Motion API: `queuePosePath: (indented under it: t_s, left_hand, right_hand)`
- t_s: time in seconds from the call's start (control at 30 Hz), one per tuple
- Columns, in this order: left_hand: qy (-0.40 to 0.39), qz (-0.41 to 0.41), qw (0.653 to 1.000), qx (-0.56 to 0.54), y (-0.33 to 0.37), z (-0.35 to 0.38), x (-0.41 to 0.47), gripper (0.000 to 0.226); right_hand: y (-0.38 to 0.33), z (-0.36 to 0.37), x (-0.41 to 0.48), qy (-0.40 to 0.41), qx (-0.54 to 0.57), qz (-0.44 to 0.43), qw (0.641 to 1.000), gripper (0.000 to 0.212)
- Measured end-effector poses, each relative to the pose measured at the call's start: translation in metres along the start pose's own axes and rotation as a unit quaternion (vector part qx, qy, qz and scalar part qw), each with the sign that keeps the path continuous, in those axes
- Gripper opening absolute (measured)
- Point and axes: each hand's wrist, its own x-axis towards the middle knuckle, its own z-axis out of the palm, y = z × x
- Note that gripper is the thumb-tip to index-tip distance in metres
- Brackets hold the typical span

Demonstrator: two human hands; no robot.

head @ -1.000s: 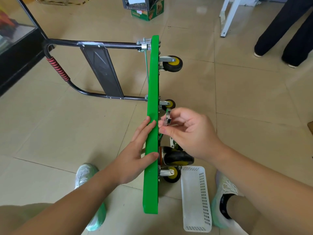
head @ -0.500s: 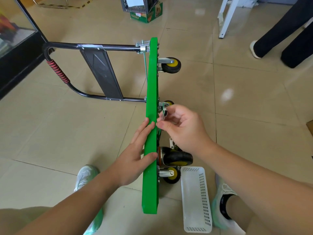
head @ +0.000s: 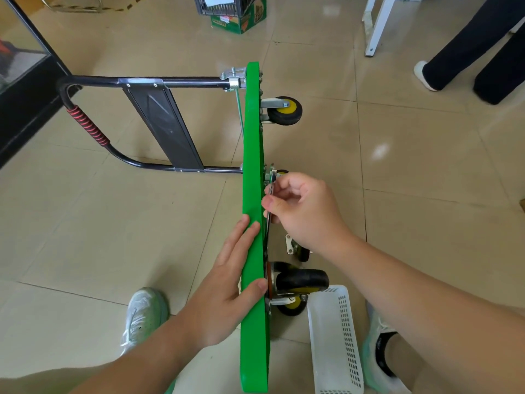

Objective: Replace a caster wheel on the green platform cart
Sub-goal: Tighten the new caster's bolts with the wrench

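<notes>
The right hand had moved in from just clear of the deck until its thumb and fingertips sat against the underside of the green platform cart, which stood on its long edge on the floor. The grip was narrow, pinching a thin metal tool, probably a small spanner, whose long axis ran parallel to the deck. What it bore on lay hidden behind the fingers, directly deckward of the grip. The wrist was bent inward and the forearm came in from the near right. The left hand clamped the deck edge just nearer than that grip, fingers flat on the top face, thumb over the rim. A loose caster lay on the floor beneath the right wrist.
</notes>
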Motion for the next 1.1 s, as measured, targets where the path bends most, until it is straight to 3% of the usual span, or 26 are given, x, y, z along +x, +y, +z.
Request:
queuePosePath:
  t_s: [0.2, 0.57, 1.1]
  left_hand:
    - [-0.007, -0.004, 1.000, 0.007, 0.000, 0.000, -0.001, 0.077]
    - [-0.012, -0.007, 1.000, 0.006, 0.000, -0.002, -0.003, 0.077]
    - [-0.005, -0.002, 1.000, 0.006, -0.001, -0.001, -0.002, 0.077]
  right_hand:
    - [0.006, 0.006, 0.017, 0.016, -0.001, 0.080, 0.997, 0.009]
    - [0.010, 0.016, 0.038, 0.008, 0.035, 0.193, 0.980, 0.009]
    - [0.011, 0.016, 0.041, -0.023, 0.053, 0.221, 0.974, 0.007]
